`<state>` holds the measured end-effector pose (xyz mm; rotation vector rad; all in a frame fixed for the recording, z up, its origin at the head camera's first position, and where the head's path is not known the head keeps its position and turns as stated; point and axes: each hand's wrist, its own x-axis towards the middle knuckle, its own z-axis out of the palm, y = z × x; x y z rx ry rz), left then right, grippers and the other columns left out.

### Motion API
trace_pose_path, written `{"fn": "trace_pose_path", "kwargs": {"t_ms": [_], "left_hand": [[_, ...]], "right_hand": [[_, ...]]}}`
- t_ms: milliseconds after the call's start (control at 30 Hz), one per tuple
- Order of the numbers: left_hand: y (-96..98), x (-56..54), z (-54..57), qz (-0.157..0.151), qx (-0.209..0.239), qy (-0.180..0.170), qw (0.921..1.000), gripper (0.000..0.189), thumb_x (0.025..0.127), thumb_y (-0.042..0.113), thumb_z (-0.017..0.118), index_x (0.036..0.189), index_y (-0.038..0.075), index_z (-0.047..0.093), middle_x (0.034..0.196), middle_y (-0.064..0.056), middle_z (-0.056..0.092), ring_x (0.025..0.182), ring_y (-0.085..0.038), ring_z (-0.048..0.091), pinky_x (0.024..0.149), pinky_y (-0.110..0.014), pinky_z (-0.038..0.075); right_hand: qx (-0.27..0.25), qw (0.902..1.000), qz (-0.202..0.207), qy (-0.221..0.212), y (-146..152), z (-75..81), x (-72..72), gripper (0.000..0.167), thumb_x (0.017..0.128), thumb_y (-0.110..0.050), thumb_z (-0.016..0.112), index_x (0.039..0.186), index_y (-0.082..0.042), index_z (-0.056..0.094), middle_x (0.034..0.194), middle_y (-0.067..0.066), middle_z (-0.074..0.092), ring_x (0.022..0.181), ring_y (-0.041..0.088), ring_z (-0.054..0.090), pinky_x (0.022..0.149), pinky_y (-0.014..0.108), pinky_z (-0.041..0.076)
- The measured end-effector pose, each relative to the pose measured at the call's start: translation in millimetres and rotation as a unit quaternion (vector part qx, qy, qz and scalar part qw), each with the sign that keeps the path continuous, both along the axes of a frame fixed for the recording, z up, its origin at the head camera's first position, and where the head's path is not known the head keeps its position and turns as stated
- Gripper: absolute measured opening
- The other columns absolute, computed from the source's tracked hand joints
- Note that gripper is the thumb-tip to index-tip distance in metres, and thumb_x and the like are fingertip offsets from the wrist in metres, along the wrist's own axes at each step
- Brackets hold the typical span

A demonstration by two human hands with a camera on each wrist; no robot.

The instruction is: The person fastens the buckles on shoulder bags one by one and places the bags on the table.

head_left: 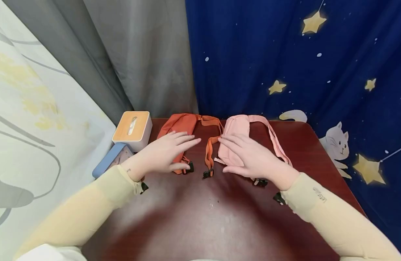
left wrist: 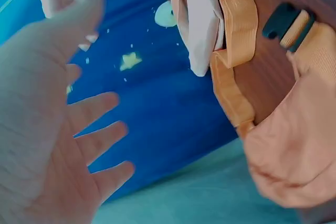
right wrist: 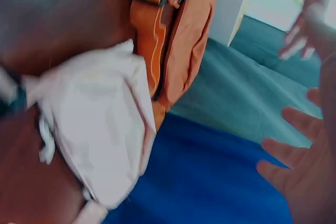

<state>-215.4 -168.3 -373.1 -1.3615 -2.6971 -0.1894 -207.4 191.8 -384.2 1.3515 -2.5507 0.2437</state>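
Observation:
An orange-red waist bag (head_left: 184, 124) lies on the dark red table, its orange strap (head_left: 209, 152) trailing to a black buckle (head_left: 208, 174). To its right lies a pink waist bag (head_left: 237, 125) with a pink strap (head_left: 272, 136) curving along its right side. My left hand (head_left: 169, 150) is held with straight fingers over the orange-red bag and overlaps it in the head view. Fingers spread, my right hand (head_left: 249, 156) hovers in front of the pink bag. Nothing is between the fingers of either hand; both wrist views show the palms bare.
A white tissue box with a wooden lid (head_left: 135, 127) stands at the table's back left. Beside it sits a blue-edged case (head_left: 110, 159), partly behind my left forearm. Grey curtain (head_left: 151, 54) and a blue starry curtain (head_left: 246, 54) hang behind the table (head_left: 203, 224).

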Motion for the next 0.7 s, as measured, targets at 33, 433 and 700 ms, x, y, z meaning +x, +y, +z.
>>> {"fn": "trace_pose_path", "kwargs": {"t_ms": [33,433,700], "left_hand": [[-1.2,-1.0,-6.5,0.009,0.008,-0.003,0.9999,0.087,0.098,0.053,0.081,0.169,0.017,0.045,0.167,-0.012,0.055,0.155,-0.037,0.051,0.128,-0.059,0.041],[-8.2,-16.4,-91.2,0.134,0.088,-0.048,0.9859,0.07,0.097,0.045,0.085,0.153,0.01,0.064,0.148,-0.008,0.072,0.116,-0.032,0.066,0.103,-0.049,0.056],[-15.7,-19.5,-116.1,0.15,0.123,-0.078,0.9779,0.062,0.098,0.039,0.084,0.15,0.009,0.067,0.127,-0.01,0.081,0.106,-0.029,0.065,0.092,-0.046,0.056]], "right_hand": [[0.002,0.9999,-0.001,-0.014,-4.4,-5.1,-0.3,0.089,0.096,-0.06,0.079,0.163,-0.007,0.052,0.167,0.013,0.055,0.154,0.034,0.053,0.127,0.052,0.044],[0.025,0.9896,-0.028,-0.139,-42.0,-78.3,-12.6,0.066,0.099,-0.03,0.085,0.157,-0.01,0.06,0.159,0.008,0.064,0.147,0.023,0.063,0.121,0.043,0.052],[-0.015,0.9892,-0.025,-0.144,-45.5,-102.8,-25.9,0.051,0.098,-0.018,0.084,0.147,-0.011,0.069,0.149,0.007,0.071,0.136,0.022,0.07,0.113,0.042,0.057]]}}
